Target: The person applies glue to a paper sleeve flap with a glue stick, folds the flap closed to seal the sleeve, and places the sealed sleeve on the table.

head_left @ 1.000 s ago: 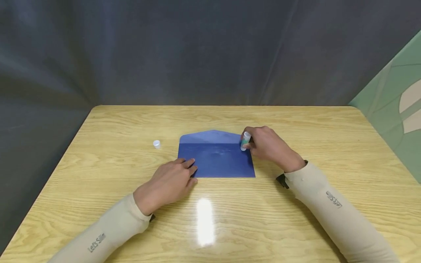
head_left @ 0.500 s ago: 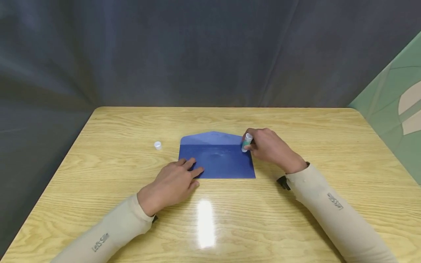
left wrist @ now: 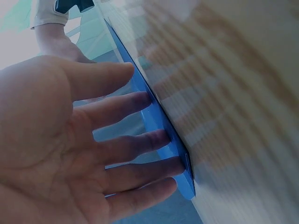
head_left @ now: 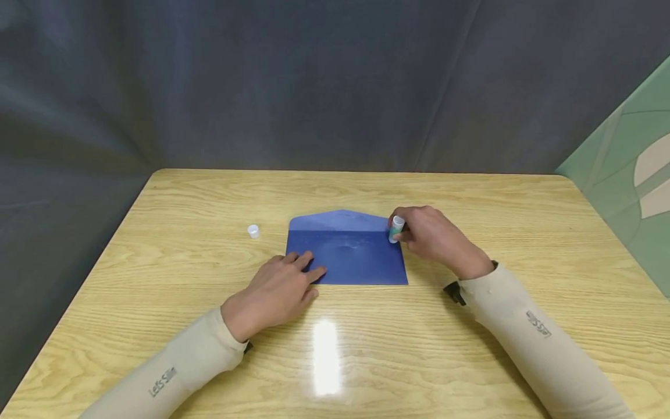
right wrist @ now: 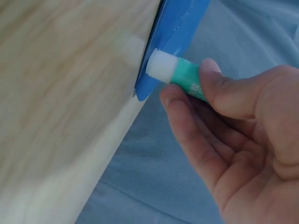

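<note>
A blue envelope [head_left: 356,259] lies on the table, its lighter flap [head_left: 340,220] unfolded away from the person. The left hand [head_left: 277,291] rests with spread fingers on the envelope's lower left part; the left wrist view shows its fingertips [left wrist: 163,137] touching the paper. At the envelope's right end, the right hand [head_left: 437,238] pinches a white and green glue stick [head_left: 396,230] between thumb and fingers. In the right wrist view the glue stick's white end [right wrist: 162,66] meets the blue paper [right wrist: 175,28], near its corner.
A small white cap [head_left: 253,231] stands on the wooden table [head_left: 209,198], left of the envelope. Dark cloth [head_left: 314,87] hangs behind the table and at its left. A green patterned surface [head_left: 617,151] is at the right.
The right hand and glue stick have shifted slightly right, near the envelope's right edge. The left hand's fingers have spread and one reaches further right over the envelope.
</note>
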`<state>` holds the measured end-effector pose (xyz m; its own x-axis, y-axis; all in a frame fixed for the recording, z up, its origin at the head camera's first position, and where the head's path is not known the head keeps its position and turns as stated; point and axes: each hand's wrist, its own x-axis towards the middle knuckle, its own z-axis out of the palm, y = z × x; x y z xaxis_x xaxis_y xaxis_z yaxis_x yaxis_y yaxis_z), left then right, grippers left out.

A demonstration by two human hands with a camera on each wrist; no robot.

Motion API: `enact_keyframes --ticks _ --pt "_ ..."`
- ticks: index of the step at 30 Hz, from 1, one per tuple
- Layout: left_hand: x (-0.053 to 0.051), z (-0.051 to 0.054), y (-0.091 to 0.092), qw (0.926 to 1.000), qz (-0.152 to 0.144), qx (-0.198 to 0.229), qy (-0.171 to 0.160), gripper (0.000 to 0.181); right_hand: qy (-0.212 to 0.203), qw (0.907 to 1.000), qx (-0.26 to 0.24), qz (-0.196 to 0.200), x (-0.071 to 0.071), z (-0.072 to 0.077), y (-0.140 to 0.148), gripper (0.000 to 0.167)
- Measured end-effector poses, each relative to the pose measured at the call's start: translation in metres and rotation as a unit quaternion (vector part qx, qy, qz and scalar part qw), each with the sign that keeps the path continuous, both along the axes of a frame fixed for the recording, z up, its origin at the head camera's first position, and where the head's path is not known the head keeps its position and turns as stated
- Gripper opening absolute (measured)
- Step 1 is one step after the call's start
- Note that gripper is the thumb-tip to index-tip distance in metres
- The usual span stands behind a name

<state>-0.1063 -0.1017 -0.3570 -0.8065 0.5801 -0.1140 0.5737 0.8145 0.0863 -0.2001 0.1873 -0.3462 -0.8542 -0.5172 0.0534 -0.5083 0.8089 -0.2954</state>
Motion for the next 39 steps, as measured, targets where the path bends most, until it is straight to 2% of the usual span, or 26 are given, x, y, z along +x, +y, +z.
enact_keyframes --ticks 4,8,15,22,30,39 --pt "-0.001 -0.002 -0.001 0.9999 -0.005 0.001 0.015 0.04 0.01 0.9999 -0.004 0.009 0.002 -0.001 -0.006 0.011" --pt "-0.001 -0.002 0.0 0.9999 -0.005 0.0 0.015 0.04 0.013 0.9997 -0.01 0.015 0.005 0.0 -0.011 0.015" --pt "0.0 -0.001 0.001 0.9997 -0.008 0.002 0.022 0.039 0.008 0.999 -0.028 0.034 0.01 0.008 -0.028 0.019" --pt "0.001 -0.001 0.0 0.9997 -0.008 0.007 0.022 0.039 -0.007 0.9977 -0.042 0.052 0.012 0.014 -0.059 0.02" --pt "0.0 -0.003 -0.001 0.9999 0.004 0.001 0.011 0.039 0.0 0.9955 -0.038 0.088 0.006 0.008 -0.103 0.014" --pt "-0.001 -0.002 0.0 0.9996 -0.006 -0.021 0.019 0.038 -0.035 0.9939 -0.027 0.101 0.002 0.006 -0.134 0.006"
